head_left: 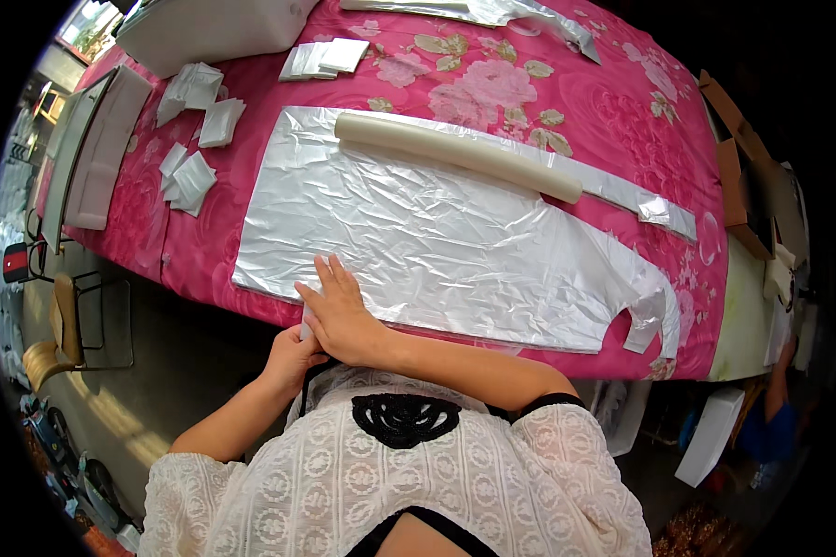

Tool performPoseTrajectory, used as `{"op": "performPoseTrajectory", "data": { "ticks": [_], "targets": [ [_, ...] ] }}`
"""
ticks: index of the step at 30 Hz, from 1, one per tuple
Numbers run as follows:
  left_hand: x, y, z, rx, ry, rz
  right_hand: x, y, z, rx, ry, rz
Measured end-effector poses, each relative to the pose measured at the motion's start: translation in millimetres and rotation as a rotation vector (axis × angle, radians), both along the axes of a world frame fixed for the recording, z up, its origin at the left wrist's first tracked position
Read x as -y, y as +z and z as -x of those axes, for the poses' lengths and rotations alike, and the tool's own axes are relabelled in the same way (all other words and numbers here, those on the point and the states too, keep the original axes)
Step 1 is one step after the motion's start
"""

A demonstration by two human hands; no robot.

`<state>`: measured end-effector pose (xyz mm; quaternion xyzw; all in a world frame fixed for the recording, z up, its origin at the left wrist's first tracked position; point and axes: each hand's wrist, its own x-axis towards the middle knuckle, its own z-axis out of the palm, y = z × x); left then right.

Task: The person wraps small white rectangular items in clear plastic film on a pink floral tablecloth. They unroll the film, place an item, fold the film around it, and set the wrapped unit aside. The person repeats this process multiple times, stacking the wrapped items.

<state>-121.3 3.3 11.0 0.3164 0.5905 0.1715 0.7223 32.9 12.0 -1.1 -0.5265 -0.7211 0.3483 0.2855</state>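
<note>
A stack of thin, silvery-white plastic bags (409, 241) lies flattened and creased on the table, with handle loops at its right end. Across its far side rests a long cream-coloured roll (455, 156). My right hand (339, 311) presses flat on the near left corner of the bags, its fingers spread. Just below it, at the table's near edge, my left hand (293, 357) is closed, with a small whitish bit (306, 329) showing at its fingertips. Part of my left hand's grip is hidden beside the right hand.
A pink flowered cloth (483, 88) covers the table. Several small folded white packets (193, 181) lie at the left and far side. A white foam box (218, 32) stands at the far left, cardboard boxes (743, 186) at the right. A chair (65, 320) stands left.
</note>
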Motion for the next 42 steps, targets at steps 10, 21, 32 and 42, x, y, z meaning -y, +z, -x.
{"op": "performPoseTrajectory", "data": {
  "ticks": [10, 21, 32, 42],
  "targets": [
    [-101, 35, -42, 0.028, -0.258, -0.641, -51, 42, -89, -0.166, -0.174, -0.102],
    [-360, 23, -142, -0.153, -0.263, -1.129, -36, 26, -129, -0.076, -0.306, -0.121],
    [-340, 15, -147, -0.595, -0.508, -1.601, -56, 32, -200, 0.393, -0.440, -0.414],
    [-130, 24, -126, -0.235, -0.807, -1.491, -39, 53, -235, 0.672, -0.523, -0.094]
  ]
}}
